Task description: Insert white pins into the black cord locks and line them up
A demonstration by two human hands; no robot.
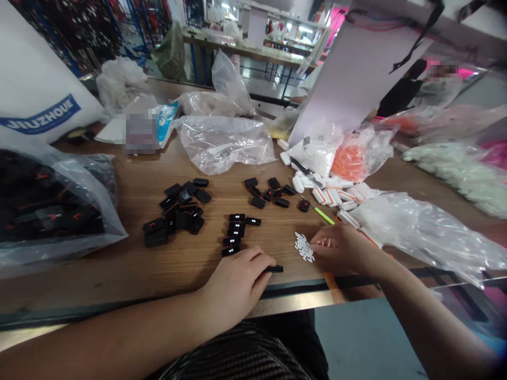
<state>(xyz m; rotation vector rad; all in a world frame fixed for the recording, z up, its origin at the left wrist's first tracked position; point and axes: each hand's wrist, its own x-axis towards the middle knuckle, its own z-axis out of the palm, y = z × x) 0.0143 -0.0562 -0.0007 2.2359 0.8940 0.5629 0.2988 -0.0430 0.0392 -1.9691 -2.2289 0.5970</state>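
Note:
My left hand (233,282) rests near the table's front edge with its fingers curled around a small black connector housing (274,268). My right hand (340,248) lies to the right of it, fingertips pinched together at a little heap of tiny white plastic pieces (303,247). Whether a piece sits between those fingertips is too small to tell. A short column of black connectors (236,228) lies just beyond my left hand. Two looser groups of black connectors (180,211) (269,192) lie farther back on the wooden table (158,264).
A big clear bag of black parts (47,211) fills the left side. Empty and filled plastic bags (222,140), white-and-orange parts (336,192), an orange-filled bag (350,161) and a green-handled tool (322,215) crowd the back and right. Another person (404,89) stands far right.

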